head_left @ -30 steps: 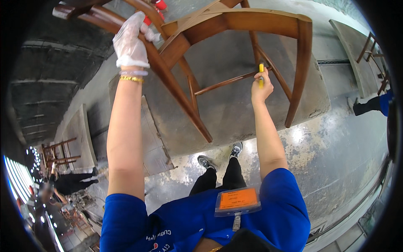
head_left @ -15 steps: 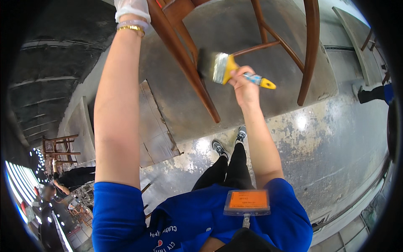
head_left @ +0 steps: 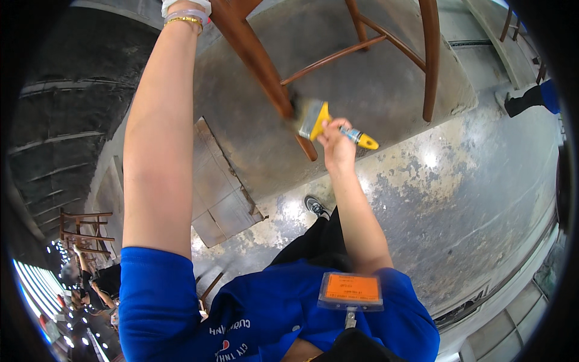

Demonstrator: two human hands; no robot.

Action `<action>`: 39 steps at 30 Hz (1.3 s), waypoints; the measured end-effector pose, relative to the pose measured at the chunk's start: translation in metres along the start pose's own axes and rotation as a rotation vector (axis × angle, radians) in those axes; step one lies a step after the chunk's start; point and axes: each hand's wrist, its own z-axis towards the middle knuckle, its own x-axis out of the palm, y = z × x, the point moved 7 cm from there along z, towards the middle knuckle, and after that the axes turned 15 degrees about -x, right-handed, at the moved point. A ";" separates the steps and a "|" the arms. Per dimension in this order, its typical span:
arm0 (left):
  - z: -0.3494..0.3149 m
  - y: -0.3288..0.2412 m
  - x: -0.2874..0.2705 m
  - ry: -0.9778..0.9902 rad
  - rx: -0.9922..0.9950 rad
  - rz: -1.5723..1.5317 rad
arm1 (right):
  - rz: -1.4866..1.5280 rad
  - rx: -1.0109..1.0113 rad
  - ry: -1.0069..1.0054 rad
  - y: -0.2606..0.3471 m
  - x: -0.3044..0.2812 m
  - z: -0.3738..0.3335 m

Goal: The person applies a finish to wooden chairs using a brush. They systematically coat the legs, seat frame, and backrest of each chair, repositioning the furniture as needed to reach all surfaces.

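Right hand (head_left: 338, 148): I pinch the yellow-handled brush (head_left: 325, 122), bristles against chair leg (head_left: 265, 66) | Left hand (head_left: 184, 5): gloved, mostly out of frame, grip state indeterminable.

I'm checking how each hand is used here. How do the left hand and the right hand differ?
The right hand is bare and fully in view; the left hand wears a white glove and is mostly cut off at the picture's top edge.
The right hand grips a yellow-handled paintbrush, bristles against a chair leg; what the left hand holds cannot be seen.
The left wrist carries bracelets; the right wrist has none.
Both reach up toward the same wooden chair.
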 end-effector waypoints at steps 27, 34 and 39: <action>-0.019 -0.012 0.022 -0.115 -0.114 0.051 | 0.214 -0.537 -0.304 0.288 -0.143 0.175; -0.025 -0.014 0.019 -0.166 -0.120 0.093 | -0.515 -0.446 -0.834 0.311 -0.176 0.177; -0.034 -0.023 0.039 0.026 -0.266 -0.076 | -0.223 -0.342 -0.154 0.364 -0.075 0.199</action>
